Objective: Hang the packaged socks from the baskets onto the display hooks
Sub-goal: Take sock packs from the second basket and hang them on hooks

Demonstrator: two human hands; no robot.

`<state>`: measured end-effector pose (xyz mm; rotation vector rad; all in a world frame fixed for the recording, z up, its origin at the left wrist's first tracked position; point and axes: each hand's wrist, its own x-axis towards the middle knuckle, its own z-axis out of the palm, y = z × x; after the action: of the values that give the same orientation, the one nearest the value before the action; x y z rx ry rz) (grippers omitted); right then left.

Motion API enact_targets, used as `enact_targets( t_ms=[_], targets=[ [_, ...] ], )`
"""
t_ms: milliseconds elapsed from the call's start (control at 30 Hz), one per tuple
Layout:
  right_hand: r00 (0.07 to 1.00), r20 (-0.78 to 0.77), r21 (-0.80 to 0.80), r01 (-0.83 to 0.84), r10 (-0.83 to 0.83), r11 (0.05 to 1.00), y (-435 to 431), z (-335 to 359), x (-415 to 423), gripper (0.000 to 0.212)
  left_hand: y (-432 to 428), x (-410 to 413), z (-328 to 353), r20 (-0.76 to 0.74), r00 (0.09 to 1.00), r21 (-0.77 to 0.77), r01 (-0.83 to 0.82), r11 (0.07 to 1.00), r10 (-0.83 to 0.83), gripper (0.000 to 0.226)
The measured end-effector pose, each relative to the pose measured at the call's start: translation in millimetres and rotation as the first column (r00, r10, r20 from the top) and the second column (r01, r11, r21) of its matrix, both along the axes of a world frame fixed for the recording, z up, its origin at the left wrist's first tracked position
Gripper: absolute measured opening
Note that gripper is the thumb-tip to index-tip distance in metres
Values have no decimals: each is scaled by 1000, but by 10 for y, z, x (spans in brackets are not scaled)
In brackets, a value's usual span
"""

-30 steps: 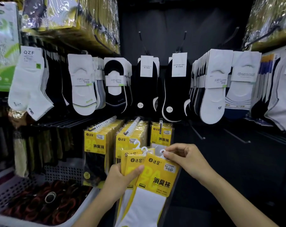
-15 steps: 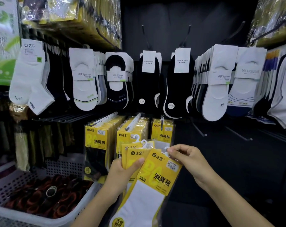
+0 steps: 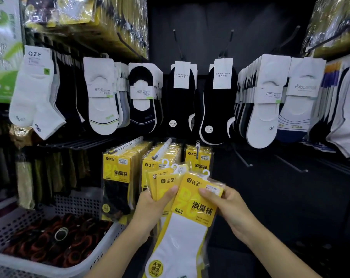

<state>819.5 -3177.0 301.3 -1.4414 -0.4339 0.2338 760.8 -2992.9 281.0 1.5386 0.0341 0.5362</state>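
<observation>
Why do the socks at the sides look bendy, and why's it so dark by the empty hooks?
Head view: the wide-angle lens bends the edges, so the white QZF socks lean; the empty hooks sit in shadow; light glares off the top plastic packs; the front yellow pack in the right hand and the stack in the left hand look sharp.

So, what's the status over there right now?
Left hand holds stacked yellow sock packets. Right hand pinches front white-sock packet. Grey display hook ahead, unblocked.

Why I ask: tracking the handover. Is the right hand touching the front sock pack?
Touching. The head view shows the right hand pinching the front sock pack at its top, thumb on its face.
</observation>
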Motion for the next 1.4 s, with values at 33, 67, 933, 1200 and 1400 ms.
enact_targets(
  t_ms=[33,67,933,1200,1400],
  targets=[
    [1000,-20,17,23,-22,1000,0,-32,20,41,1,-9,19,-10,1000,27,4,1000,-4,21],
    [998,-36,41,57,-55,998,-5,-47,51,35,16,-1,19,-7,1000,59,-1,998,1,21],
    [871,-7,-30,491,-491,871,322,-348,699,23,212,-20,14,-26,988,7,-150,989,150,26],
    [982,50,118,176,-183,977,286,-396,-2,18,-124,81,-62,-56,994,-88,-102,991,98,25],
    [965,-60,193,261,-254,946,136,-402,112,15,-37,10,30,-94,993,53,-72,996,77,46]
  ],
)
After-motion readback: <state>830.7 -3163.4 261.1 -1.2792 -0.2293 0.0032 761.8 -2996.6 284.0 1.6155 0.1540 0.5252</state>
